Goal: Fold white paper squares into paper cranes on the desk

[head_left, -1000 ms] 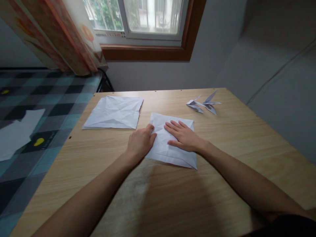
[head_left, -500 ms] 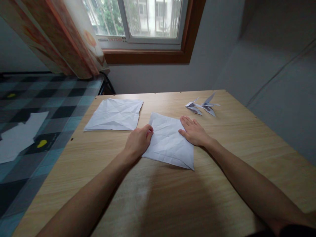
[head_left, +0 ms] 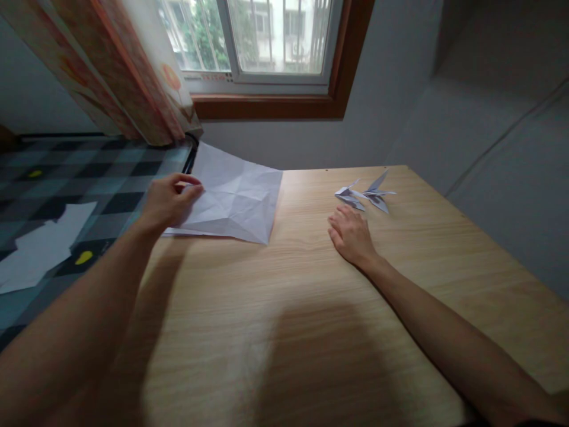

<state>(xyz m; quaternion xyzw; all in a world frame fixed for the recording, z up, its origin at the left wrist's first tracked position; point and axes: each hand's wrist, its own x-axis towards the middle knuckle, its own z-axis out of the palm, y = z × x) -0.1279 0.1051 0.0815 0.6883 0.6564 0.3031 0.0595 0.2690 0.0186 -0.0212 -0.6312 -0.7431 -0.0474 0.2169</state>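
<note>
My left hand (head_left: 166, 198) is closed in a pinch on the left edge of a creased white paper sheet (head_left: 235, 201). It holds the sheet tilted up over the far left corner of the wooden table (head_left: 288, 296). My right hand (head_left: 351, 237) lies on the tabletop with fingers stretched out and nothing in it. Just beyond its fingertips sits a small folded paper bird (head_left: 364, 196). I cannot see a second flat sheet under the lifted one.
To the left of the table is a bed with a checked cover (head_left: 66, 172) and loose white paper (head_left: 40, 246) lying on it. A patterned curtain (head_left: 133, 77) hangs by the window (head_left: 262, 41). Grey walls close in behind and on the right.
My left hand has taken the creased sheet from the table's middle and carried it up and to the left. My right hand slid off the sheet and rests on bare wood.
</note>
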